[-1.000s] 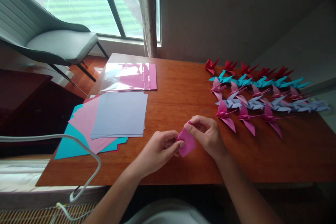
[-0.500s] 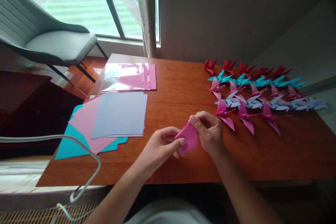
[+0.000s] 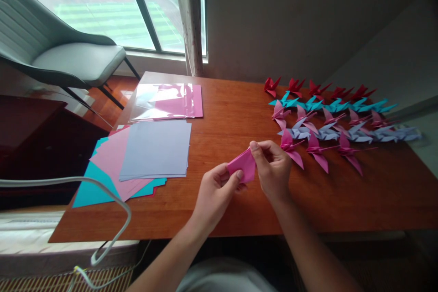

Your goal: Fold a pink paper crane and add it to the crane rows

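Note:
A folded piece of magenta origami paper (image 3: 243, 165) is held up over the near part of the wooden table (image 3: 229, 127). My left hand (image 3: 219, 189) pinches its lower left side, thumb on top and fingers behind. At its upper right corner, the thumb and fingertips of my right hand (image 3: 273, 166) close on the edge. Just beyond the right hand stands a magenta paper crane (image 3: 290, 147), the nearest of a short row. The back of the folded paper is hidden by my fingers.
Rows of red (image 3: 296, 86), turquoise (image 3: 313, 103), pink and lilac cranes (image 3: 326, 132) stand on the right. Lilac sheets (image 3: 155, 150) top a fanned paper stack on the left, with a clear packet (image 3: 160, 100) behind. A white cable (image 3: 118, 194) arches past the table's left edge.
Both hands have risen slightly with the folded paper, whose lower part now shows less below the left thumb. Both hands still grip it. The view has shifted a little.

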Motion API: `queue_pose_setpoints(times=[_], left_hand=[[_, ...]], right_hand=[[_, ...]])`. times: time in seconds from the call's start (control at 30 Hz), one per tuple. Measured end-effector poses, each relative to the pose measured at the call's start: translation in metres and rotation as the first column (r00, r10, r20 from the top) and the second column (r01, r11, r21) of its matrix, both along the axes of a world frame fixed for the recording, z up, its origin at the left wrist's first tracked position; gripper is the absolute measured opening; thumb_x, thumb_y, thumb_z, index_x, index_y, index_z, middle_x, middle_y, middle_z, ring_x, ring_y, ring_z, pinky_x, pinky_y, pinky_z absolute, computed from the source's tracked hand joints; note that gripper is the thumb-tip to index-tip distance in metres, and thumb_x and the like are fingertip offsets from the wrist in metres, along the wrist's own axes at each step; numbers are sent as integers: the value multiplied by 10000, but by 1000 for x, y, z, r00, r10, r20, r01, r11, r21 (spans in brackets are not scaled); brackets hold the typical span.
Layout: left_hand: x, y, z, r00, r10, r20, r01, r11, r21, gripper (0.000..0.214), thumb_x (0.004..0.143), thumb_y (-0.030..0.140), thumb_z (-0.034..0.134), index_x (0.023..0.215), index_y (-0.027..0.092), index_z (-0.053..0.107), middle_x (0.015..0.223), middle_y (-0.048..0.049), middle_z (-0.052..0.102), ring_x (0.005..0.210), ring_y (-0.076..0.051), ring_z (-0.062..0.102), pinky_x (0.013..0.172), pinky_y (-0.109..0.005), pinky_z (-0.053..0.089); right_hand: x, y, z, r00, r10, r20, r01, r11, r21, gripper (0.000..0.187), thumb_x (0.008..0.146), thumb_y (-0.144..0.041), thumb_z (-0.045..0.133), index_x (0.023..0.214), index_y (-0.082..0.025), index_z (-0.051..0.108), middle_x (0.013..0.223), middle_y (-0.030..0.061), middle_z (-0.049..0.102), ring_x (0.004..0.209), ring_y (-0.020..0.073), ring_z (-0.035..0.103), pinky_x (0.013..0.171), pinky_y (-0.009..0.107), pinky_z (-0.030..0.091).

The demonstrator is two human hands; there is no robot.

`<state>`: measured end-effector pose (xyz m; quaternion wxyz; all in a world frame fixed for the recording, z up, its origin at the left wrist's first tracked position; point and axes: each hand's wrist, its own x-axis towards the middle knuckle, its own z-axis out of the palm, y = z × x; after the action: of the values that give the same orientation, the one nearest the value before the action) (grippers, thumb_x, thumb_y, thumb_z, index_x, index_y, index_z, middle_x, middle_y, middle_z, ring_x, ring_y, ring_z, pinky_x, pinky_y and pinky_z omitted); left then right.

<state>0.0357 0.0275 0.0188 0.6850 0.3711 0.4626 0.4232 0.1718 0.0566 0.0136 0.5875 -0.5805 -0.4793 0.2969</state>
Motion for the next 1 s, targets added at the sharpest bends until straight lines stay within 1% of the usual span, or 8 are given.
queue_pose_setpoints(times=[0.2, 0.3, 0.4, 0.47, 0.63, 0.8, 0.93, 1.0], left_hand=[[4, -3, -1, 999, -3, 44, 4, 999, -34, 328, 786, 397, 815, 926, 110, 739, 750, -56, 747, 658, -162, 687, 613, -242, 541], [3, -1, -3, 996, 65, 67, -63, 997, -37, 302, 800, 359, 811, 965, 116, 740, 750, -47, 748, 657, -151, 690, 616, -224, 535], [1, 3, -4, 979, 174, 110, -172, 985, -28, 300, 815, 331, 802, 1033, 137, 729, 784, -32, 754, 664, -127, 686, 633, -202, 535], [-1, 5, -4, 971, 211, 109, -213, 977, 0, 298, 817, 331, 800, 1038, 143, 727, 802, -27, 753, 674, -120, 679, 641, -197, 537], [-10, 11, -1, 993, 114, -10, -112, 988, 103, 278, 846, 379, 758, 985, 141, 723, 801, -22, 733, 696, -138, 670, 667, -225, 548], [-29, 18, 0, 982, 40, -186, -11, 988, 156, 344, 882, 461, 700, 763, 139, 678, 653, 0, 661, 594, -113, 598, 573, -199, 481], [-36, 21, -1, 981, -12, -195, 39, 990, 135, 365, 895, 464, 683, 720, 146, 646, 605, 4, 645, 529, -97, 557, 511, -189, 422], [-35, 21, -1, 984, 7, -177, 16, 992, 127, 362, 889, 465, 688, 720, 148, 647, 607, 3, 647, 528, -98, 558, 510, -191, 419]], right_hand=[[1, -2, -1, 999, -30, 21, 30, 1000, -7, 310, 890, -457, 693, 720, -202, 644, 634, 0, 613, 575, 141, 529, 536, 270, 423], [4, -2, -2, 989, 136, -53, -139, 989, -58, 301, 924, -491, 631, 851, -203, 682, 729, 16, 653, 654, 158, 578, 579, 270, 457], [5, -3, -2, 936, 344, -81, -351, 931, -105, 272, 938, -469, 613, 926, -208, 688, 796, 23, 662, 712, 166, 604, 608, 269, 461], [5, -3, -2, 908, 416, -43, -418, 902, -109, 218, 924, -419, 644, 895, -207, 687, 825, 28, 655, 750, 174, 610, 635, 274, 467], [4, -2, -5, 906, 423, -8, -422, 901, -103, 228, 921, -393, 638, 802, -204, 683, 781, 23, 641, 706, 167, 585, 638, 278, 461], [7, -2, -8, 897, 442, -23, -438, 878, -195, 268, 925, -411, 633, 773, -194, 673, 707, 13, 631, 642, 156, 556, 601, 273, 436], [6, -3, -5, 885, 459, -81, -465, 859, -216, 273, 924, -436, 638, 799, -194, 667, 646, -12, 592, 580, 134, 528, 541, 254, 407], [5, -4, -4, 852, 494, -175, -523, 824, -220, 262, 898, -461, 673, 867, -201, 666, 678, -15, 619, 587, 135, 552, 541, 248, 423]])
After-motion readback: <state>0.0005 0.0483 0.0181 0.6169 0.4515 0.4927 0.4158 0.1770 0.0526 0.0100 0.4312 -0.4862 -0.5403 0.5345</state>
